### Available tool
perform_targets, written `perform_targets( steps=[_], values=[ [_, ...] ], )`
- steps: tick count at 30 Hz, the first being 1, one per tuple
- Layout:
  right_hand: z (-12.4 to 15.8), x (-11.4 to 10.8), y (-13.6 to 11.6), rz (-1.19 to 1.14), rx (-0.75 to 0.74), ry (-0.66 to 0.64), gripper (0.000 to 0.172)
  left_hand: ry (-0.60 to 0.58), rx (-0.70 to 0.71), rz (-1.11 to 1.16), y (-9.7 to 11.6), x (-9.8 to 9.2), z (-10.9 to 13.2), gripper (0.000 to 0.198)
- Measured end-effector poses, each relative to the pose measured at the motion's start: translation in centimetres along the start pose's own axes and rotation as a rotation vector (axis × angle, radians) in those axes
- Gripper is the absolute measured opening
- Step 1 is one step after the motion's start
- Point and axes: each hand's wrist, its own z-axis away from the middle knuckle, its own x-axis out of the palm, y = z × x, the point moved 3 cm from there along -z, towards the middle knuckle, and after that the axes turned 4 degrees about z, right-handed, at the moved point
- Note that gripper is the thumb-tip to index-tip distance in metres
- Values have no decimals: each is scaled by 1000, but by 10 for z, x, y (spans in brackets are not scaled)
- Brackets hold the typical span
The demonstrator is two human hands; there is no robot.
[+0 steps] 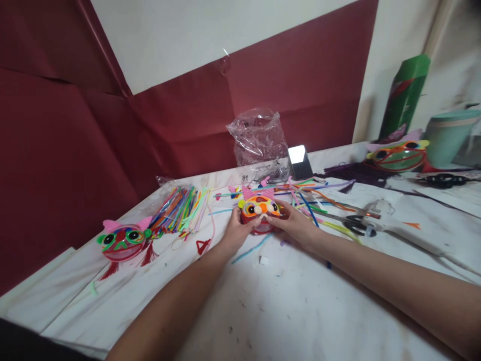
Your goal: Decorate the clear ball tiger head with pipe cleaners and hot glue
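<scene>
An orange and red animal-face craft [260,204] with pink ears, round black eyes and a clear lower part stands upright near the middle of the table. My left hand [237,232] grips its left side, thumb on the front below the eyes. On the other side, my right hand [295,224] holds the craft with its thumb near the nose. The fingers behind it are partly hidden. Just below the hands lie a blue pipe cleaner [252,249] and a small white piece [263,260].
Left are a finished-looking green-eyed face [124,243] and a bundle of pipe cleaners [179,210]. Scissors [356,225] and a white glue gun [409,234] lie right. Behind stand a phone [299,163] and clear bag [259,138]; another face [400,156] is far right.
</scene>
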Motion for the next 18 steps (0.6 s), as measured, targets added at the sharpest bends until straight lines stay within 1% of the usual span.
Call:
perform_targets(
  steps=[5, 7, 10, 12, 14, 16, 18],
  values=[
    [-1, 1, -2, 3, 6, -16, 77, 41, -28, 78, 3, 0, 0, 52],
    [-1, 1, -4, 12, -14, -24, 77, 14, -33, 110, 6, 1, 1, 55],
    [1, 1, -7, 66, -30, -7, 75, -71, -19, 79, 8, 2, 2, 66],
    [2, 1, -10, 83, -52, -16, 75, -76, -17, 58, 7, 1, 2, 70],
    [1, 2, -12, 62, -100, -33, 73, -53, -31, 89, 6, 0, 2, 69],
    [-2, 0, -12, 45, -157, 9, 67, -35, -40, 156, 7, -2, 1, 67],
    [-6, -5, -10, 79, -188, 103, 52, -15, -27, 211, 10, -2, 1, 63]
  ],
)
